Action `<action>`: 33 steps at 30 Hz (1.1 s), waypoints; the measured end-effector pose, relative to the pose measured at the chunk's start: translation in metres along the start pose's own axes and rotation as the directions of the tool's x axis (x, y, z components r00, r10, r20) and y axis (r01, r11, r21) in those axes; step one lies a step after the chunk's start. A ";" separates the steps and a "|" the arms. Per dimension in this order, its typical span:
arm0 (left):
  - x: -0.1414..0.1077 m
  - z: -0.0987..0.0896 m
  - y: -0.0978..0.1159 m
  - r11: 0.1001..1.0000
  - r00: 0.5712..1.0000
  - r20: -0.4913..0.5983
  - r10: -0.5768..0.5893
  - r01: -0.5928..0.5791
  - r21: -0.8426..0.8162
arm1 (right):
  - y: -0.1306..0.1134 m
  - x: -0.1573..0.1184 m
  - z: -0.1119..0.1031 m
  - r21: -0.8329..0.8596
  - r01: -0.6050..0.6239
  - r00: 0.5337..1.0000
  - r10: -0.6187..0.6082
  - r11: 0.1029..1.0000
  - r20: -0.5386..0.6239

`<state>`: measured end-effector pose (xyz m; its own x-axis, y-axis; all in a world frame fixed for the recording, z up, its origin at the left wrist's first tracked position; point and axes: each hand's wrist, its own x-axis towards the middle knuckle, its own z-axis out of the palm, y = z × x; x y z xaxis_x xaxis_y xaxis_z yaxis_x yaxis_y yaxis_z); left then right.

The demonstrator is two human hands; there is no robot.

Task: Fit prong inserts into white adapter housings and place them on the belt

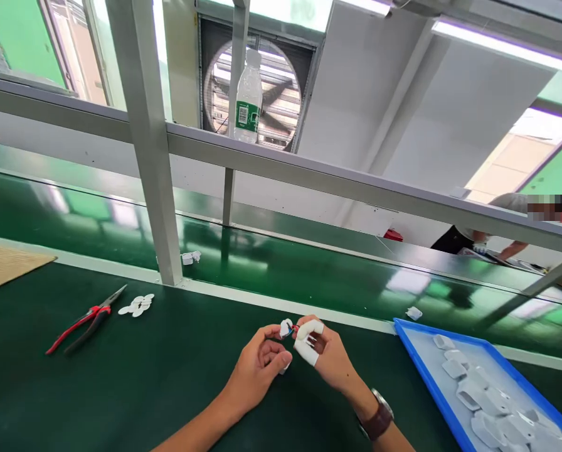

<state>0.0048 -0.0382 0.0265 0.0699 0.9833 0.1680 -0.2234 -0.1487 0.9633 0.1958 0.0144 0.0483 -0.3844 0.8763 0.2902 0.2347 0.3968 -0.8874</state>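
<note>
My left hand (pixel 261 369), over the green tabletop, has its fingers curled around a small white plastic part (pixel 285 328). Thin red and blue wires (pixel 294 329) run from that part toward my right hand (pixel 327 356). White finger covers wrap the thumb and index finger of my right hand, which pinch at the wires' end; what lies between those fingertips is partly hidden. Below my left thumb another white bit (pixel 285 369) shows, mostly covered by the hand.
Red-and-black handled long-nose pliers (pixel 89 320) lie at left beside several white discs (pixel 137 305). A blue-rimmed tray (pixel 431 383) at right holds several white plastic housings (pixel 490 398). Behind runs a green conveyor belt (pixel 281 263); a metal post (pixel 149 144) rises at its edge. A person works far right.
</note>
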 end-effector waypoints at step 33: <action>-0.003 -0.016 -0.024 0.654 0.977 0.181 0.109 -0.208 0.727 | 0.007 -0.054 0.000 -0.157 0.071 0.953 -0.113 0.985 -0.281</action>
<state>-0.0055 -0.0360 -0.0004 0.2199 0.9258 0.3074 0.5467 -0.3779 0.7472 0.2178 -0.0299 0.0265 -0.1420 0.8671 0.4775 0.3438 0.4956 -0.7976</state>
